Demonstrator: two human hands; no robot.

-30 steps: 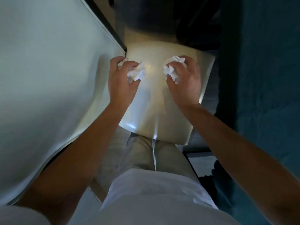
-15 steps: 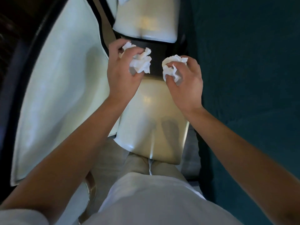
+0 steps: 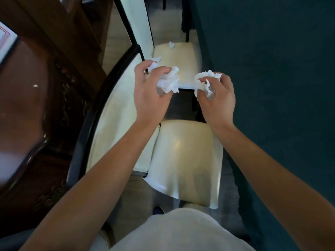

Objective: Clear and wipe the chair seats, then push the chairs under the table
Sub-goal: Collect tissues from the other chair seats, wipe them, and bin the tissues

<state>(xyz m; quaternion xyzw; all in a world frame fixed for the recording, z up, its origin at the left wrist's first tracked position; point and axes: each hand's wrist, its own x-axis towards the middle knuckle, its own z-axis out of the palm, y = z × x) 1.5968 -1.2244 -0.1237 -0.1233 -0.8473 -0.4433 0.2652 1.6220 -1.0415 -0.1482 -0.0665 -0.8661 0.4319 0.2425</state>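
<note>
Just below my hands is a cream chair seat (image 3: 186, 156), bare, with its black-framed cream backrest (image 3: 117, 124) to the left. My left hand (image 3: 150, 98) grips a crumpled white tissue (image 3: 169, 82). My right hand (image 3: 215, 104) grips another crumpled tissue (image 3: 204, 82). Both hands hover over the gap between this seat and a second cream seat (image 3: 183, 64) farther ahead. On that far seat lie two small tissue scraps, one near its back edge (image 3: 171, 44) and one at its left edge (image 3: 157, 59).
A dark teal tablecloth (image 3: 272, 87) hangs down the whole right side. Carved dark wooden furniture (image 3: 36, 105) stands on the left. The far chair's backrest (image 3: 137, 24) rises at top centre. My light trousers (image 3: 172, 232) fill the bottom.
The view has tilted up and forward, bringing the second chair and its scraps into sight. Both hands have lifted off the near seat, still gripping their tissues.
</note>
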